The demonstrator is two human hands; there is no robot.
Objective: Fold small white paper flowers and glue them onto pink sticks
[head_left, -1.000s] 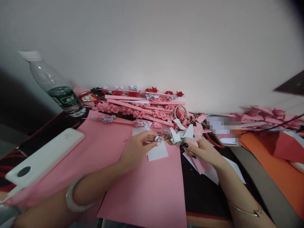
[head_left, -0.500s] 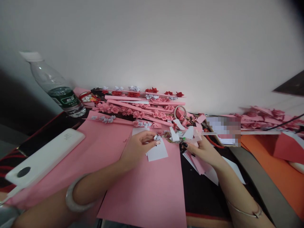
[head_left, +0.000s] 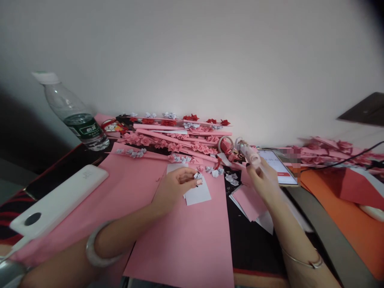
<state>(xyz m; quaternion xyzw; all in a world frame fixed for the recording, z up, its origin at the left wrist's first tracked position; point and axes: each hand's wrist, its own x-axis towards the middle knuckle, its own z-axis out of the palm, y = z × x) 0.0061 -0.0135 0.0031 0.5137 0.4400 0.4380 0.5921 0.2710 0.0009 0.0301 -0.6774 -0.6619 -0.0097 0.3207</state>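
Note:
My left hand is closed, its thumb and fingertips pinching a small white paper flower. Below those fingertips, a white paper sheet lies on large pink paper. My right hand grips a pale, partly see-through tube-shaped thing, blurred by motion, so its kind is unclear. Small white paper flowers lie between the hands, with another white folded flower nearer my right hand. Below that hand rests a stack of pink and white paper squares.
Paper-flower stems are heaped along the wall, near a tape roll. A water bottle and white power bank stand and lie at left. A phone, grey strip and orange paper are at right.
My right hand has moved up and right with the pale thing, exposing the small flowers and the paper stack. My left hand stays nearly still, holding the white flower.

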